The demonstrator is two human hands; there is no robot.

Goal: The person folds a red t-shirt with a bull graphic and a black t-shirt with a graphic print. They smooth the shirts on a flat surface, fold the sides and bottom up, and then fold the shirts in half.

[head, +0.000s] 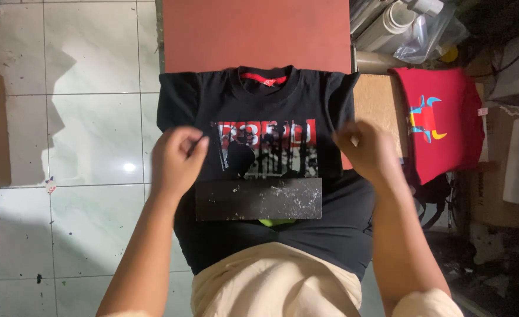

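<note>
Red shirt beside white tubes, tiled floor

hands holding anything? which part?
Both hands pinch a clear film sheet lying on the black t-shirt: left hand at its left edge, right hand at its right edge.

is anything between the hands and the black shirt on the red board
Nothing visible. The left hand and the right hand both rest directly on the black t-shirt, one at each side of its red and white print. A dark film sheet lies on the shirt lower down, between the forearms, not under either hand.
</note>
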